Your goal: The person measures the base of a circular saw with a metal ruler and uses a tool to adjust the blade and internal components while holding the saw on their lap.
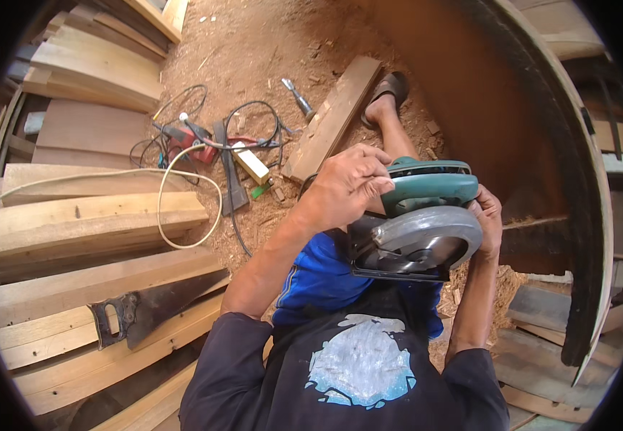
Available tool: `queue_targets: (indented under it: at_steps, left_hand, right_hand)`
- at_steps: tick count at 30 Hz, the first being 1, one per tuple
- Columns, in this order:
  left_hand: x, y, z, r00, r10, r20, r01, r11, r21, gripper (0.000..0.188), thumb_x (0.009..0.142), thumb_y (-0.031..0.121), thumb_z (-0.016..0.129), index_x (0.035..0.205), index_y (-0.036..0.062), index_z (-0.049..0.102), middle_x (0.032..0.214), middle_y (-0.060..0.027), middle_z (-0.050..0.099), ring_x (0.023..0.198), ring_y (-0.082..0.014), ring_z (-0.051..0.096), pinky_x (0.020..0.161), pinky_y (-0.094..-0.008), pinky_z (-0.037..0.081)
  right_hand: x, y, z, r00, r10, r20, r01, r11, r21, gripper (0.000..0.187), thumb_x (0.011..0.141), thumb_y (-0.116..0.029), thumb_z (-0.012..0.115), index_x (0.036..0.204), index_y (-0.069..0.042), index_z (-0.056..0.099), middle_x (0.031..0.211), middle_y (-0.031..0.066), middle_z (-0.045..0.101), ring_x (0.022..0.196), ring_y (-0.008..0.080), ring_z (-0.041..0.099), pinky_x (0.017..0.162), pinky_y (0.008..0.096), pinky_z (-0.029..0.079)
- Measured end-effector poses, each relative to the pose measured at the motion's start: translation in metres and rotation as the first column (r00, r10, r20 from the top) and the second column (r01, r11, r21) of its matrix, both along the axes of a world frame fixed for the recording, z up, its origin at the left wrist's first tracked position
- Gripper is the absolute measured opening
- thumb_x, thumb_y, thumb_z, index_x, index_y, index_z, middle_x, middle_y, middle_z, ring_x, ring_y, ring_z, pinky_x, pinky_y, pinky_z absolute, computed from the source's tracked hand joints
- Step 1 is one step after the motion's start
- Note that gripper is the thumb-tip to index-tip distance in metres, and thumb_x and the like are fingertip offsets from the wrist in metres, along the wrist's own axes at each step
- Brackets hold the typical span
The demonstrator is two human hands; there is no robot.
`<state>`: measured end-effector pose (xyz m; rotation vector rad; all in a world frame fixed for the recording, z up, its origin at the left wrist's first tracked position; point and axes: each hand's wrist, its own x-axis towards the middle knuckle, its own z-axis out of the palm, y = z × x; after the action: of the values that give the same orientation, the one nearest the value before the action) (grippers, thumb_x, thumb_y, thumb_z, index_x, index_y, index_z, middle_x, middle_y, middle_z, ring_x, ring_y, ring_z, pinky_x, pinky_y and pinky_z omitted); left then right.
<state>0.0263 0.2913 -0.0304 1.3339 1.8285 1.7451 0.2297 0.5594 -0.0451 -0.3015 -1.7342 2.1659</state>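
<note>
The left grip [347, 185] holds one side of a green circular saw [437, 190], the right grip [488, 221] the other. A handsaw [155, 307] lies on planks [89, 373].

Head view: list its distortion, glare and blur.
Head view: black corners, planks appearing bowed near the left rim; head view: pale sheen on the saw guard; head view: left hand and right hand without obvious motion blur.
</note>
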Motion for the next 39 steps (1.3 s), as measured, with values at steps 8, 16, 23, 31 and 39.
queue_targets:
  at_steps: [8,16,23,31,39]
  left_hand:
    - [0.002,-0.013,-0.019,0.938,0.23,-0.259,-0.26,0.962,-0.088,0.027,0.087,0.015,0.084,0.112,0.0054,0.076,0.131,-0.0176,0.067,0.131,-0.0399,0.059,0.108,-0.0515,0.048]
    - [-0.007,-0.008,-0.018,0.998,0.059,0.017,-0.061,0.99,0.131,0.018,0.084,0.01,0.086,0.091,-0.0004,0.072,0.113,-0.0162,0.075,0.107,-0.0338,0.075,0.086,-0.043,0.059]
    - [-0.01,0.019,0.017,0.996,-0.083,0.014,0.077,0.965,0.252,0.019,0.081,0.01,0.089,0.087,0.0022,0.073,0.106,-0.0149,0.07,0.092,-0.0325,0.07,0.081,-0.0418,0.054]
    - [-0.014,0.032,0.024,0.991,-0.131,-0.028,0.134,0.978,0.159,0.021,0.081,0.014,0.092,0.083,0.0039,0.073,0.089,-0.0105,0.06,0.088,-0.0311,0.064,0.077,-0.0431,0.051]
    - [-0.013,0.03,0.025,0.988,-0.148,-0.038,0.152,0.982,0.116,0.021,0.081,0.015,0.091,0.082,0.0048,0.073,0.088,-0.0093,0.06,0.09,-0.0295,0.063,0.078,-0.0426,0.05]
  right_hand:
    - [-0.041,0.024,0.036,0.956,0.151,0.253,-0.226,0.925,0.304,0.023,0.1,-0.014,0.073,0.116,0.002,0.077,0.108,0.0052,0.077,0.095,0.0136,0.072,0.089,0.0306,0.058]
    - [-0.014,0.03,0.031,0.937,0.104,0.333,-0.205,0.937,0.284,0.035,0.088,-0.012,0.081,0.12,0.001,0.077,0.11,0.0057,0.079,0.097,0.0145,0.074,0.09,0.0315,0.06]
    - [0.012,0.026,0.023,0.968,-0.088,0.236,0.03,0.971,0.238,0.051,0.09,-0.031,0.09,0.124,0.001,0.072,0.112,0.0077,0.078,0.091,0.0137,0.074,0.082,0.0296,0.06]
    - [-0.004,0.023,0.019,0.965,-0.05,0.258,0.018,0.992,0.123,0.042,0.09,-0.032,0.089,0.117,-0.003,0.075,0.107,0.0066,0.08,0.091,0.0148,0.076,0.079,0.0306,0.061]
    - [-0.001,0.023,0.012,0.964,-0.073,0.254,0.05,0.994,0.096,0.042,0.089,-0.032,0.09,0.116,-0.004,0.076,0.108,0.006,0.08,0.092,0.0155,0.076,0.081,0.0326,0.063]
